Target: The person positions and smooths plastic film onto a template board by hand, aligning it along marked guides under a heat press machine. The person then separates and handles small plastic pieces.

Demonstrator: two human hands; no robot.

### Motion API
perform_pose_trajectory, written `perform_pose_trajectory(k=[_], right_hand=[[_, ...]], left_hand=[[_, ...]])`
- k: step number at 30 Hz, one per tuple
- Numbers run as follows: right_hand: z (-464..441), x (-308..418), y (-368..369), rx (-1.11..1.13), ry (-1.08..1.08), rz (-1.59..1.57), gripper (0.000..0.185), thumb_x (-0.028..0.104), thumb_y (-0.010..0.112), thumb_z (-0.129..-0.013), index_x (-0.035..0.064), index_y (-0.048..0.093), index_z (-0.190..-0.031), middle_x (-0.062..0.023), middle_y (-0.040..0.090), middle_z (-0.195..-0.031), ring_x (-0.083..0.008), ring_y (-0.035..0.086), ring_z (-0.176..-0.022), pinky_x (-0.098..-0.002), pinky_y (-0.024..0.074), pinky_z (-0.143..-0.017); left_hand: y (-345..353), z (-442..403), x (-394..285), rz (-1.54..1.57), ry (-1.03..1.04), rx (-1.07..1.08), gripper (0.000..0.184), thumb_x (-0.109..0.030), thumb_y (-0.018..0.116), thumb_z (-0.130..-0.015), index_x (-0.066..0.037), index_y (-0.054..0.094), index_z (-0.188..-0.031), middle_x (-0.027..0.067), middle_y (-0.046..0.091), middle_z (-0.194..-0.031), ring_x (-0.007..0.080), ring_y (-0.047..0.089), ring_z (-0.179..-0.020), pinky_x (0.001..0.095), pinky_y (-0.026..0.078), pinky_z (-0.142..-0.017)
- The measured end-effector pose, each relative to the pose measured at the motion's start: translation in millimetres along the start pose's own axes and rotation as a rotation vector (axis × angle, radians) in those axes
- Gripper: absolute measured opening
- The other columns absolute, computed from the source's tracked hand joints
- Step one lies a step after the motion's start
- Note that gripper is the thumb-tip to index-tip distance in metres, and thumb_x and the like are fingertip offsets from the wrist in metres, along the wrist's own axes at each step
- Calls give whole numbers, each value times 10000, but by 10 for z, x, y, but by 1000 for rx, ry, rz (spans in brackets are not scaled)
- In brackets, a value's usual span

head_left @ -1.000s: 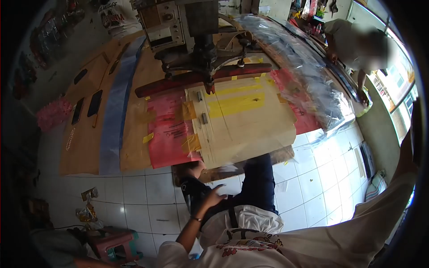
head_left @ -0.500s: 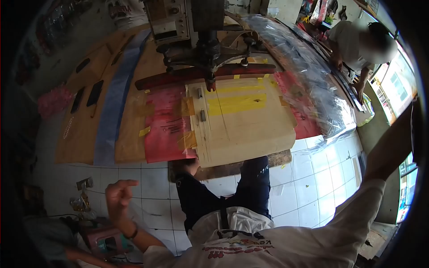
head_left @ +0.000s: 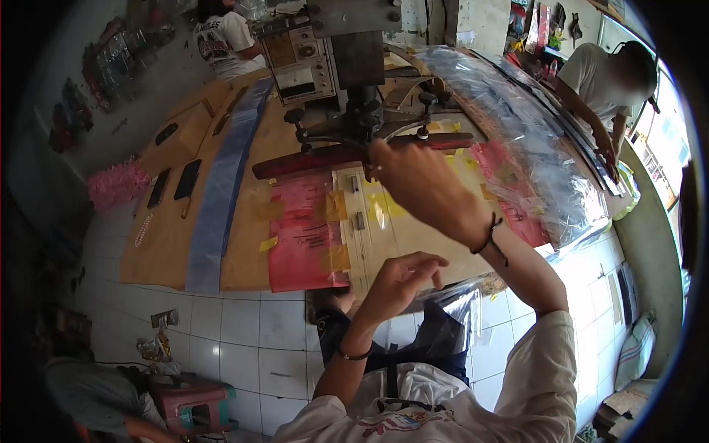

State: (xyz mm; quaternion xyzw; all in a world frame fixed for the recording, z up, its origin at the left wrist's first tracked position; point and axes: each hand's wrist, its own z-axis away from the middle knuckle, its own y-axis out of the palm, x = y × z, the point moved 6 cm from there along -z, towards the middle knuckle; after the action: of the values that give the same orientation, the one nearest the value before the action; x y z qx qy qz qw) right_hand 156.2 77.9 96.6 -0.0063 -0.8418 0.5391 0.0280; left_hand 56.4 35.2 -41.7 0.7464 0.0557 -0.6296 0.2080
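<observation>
Press (head_left: 360,63), a square dark-metal column with splayed arms, is set over the brown tabletop (head_left: 159,255). Below it, a smooth cream sheet (head_left: 461,255) is laid between glossy red panels (head_left: 303,255), behind which a slender, slightly curved red bar (head_left: 306,160) is spanned. The right hand (head_left: 432,188) is raised over the sheet, fingers bent; whether anything is gripped cannot be told. The left hand (head_left: 402,284) is held lower, half-open, fingers loosely curled. Translucent amber tape (head_left: 337,206) is stuck beside small grey oblong blocks (head_left: 360,220).

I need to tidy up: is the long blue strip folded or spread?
Spread: the blue strip lies lengthwise along the table, its long surface exposed.
</observation>
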Motion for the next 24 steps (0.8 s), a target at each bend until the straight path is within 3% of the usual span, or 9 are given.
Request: perform_pose_trajectory(k=[4, 8, 11, 15, 18, 19, 22, 23, 24], right_hand=[[74, -438, -22, -48, 133, -200, 260, 234, 665, -973, 23, 539, -1059, -180, 728, -898, -426, 710, -827, -523, 548, -684], [614, -365, 188, -252, 44, -112, 210, 217, 648, -992, 87, 685, -1153, -122, 675, -1225, -327, 644, -1102, -454, 508, -889], [1053, 5, 585, 143, -180, -300, 448, 342, 611, -1023, 135, 586, -1419, -156, 562, -1469, -380, 504, -1381, -511, 374, -1170], [1237, -207, 1124, 217, -194, -182, 589, 517, 437, -1068, 205, 437, -1567, -171, 337, -1656, -395, 283, -1545, -613, 192, -1246], [1075, -448, 1229, 221, -205, -163, 594, 547, 380, -1080, 215, 434, -1569, -159, 339, -1657, -390, 276, -1548, -605, 177, -1254], [1002, -509, 1240, 205, -235, -148, 600, 565, 345, -1083, 215, 451, -1559, -150, 340, -1659, -377, 265, -1553, -606, 166, -1259], [780, -643, 1293, 164, -278, -205, 571, 541, 350, -1090, 209, 485, -1534, -148, 339, -1660, -360, 270, -1554, -614, 170, -1258], [719, -662, 1300, 146, -294, -223, 529, 498, 359, -1097, 204, 517, -1508, -151, 360, -1648, -345, 289, -1549, -617, 180, -1256], [677, -698, 1329, 135, -292, -222, 518, 478, 369, -1098, 196, 518, -1506, -153, 370, -1641, -345, 298, -1545, -629, 182, -1251]], left_hand=[[-386, 149, 194, 65, -37, -168, 329, -292, 532, -1102, -58, 684, -927, -32, 563, -631, 27, 439, -526, 208, 296, -474], [-545, 201, 339, -15, -184, -117, 393, -343, 492, -1120, -36, 621, -913, -32, 518, -617, 51, 471, -516, 234, 329, -470], [-549, 218, 512, -82, -218, -131, 378, -337, 480, -1126, -14, 617, -987, -20, 518, -604, 62, 486, -518, 242, 353, -473], [-533, 379, 432, -416, -231, -281, 335, -304, 610, -1066, 17, 656, -984, 28, 573, -610, 111, 541, -526, 298, 420, -504], [-441, 495, 106, -852, -191, -265, 293, -273, 703, -1011, 19, 673, -1001, 10, 542, -593, 48, 508, -561, 246, 401, -523], [-405, 525, -48, -888, -191, -366, 249, -255, 760, -950, -29, 693, -1028, 100, 658, -760, 186, 600, -562, 353, 460, -553], [-245, 439, -450, -1188, 189, -440, 335, -253, 792, -908, -77, 707, -1179, 106, 694, -1016, 245, 651, -677, 375, 497, -616], [-212, 393, -406, -1110, 37, -378, 474, -273, 788, -893, -148, 675, -1336, 108, 643, -1294, 292, 704, -911, 398, 543, -731], [-178, 340, -354, -1235, 112, -348, 473, -238, 787, -889, -152, 680, -1342, 101, 641, -1325, 282, 714, -923, 387, 548, -723]])
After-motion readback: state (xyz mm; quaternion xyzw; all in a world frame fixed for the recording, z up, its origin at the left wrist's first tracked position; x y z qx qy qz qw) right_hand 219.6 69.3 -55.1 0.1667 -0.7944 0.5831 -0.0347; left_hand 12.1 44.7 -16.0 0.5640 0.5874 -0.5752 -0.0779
